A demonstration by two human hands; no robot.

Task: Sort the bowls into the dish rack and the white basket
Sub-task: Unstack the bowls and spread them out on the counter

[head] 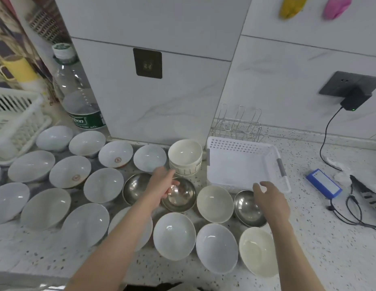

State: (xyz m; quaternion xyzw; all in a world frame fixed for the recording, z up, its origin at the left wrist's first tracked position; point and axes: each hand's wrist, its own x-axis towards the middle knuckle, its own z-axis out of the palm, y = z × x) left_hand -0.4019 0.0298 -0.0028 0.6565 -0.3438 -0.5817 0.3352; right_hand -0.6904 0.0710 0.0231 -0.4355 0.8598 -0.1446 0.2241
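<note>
Two bare forearms reach forward from the lower edge of the view, hands apart and both palm-down.

The left hand (163,182) is stretched out ahead at the end of a long, nearly straight forearm that runs up from the lower left; its fingers are curled downward with the thumb set against them, the fingertips in a loose pinching grip. The right hand (269,198) sits lower and to the right, its forearm rising steeply from the bottom edge; its fingers are spread and gently bent, thumb pointing toward the left hand, holding nothing. Both arms are sleeveless as far as they show.
</note>
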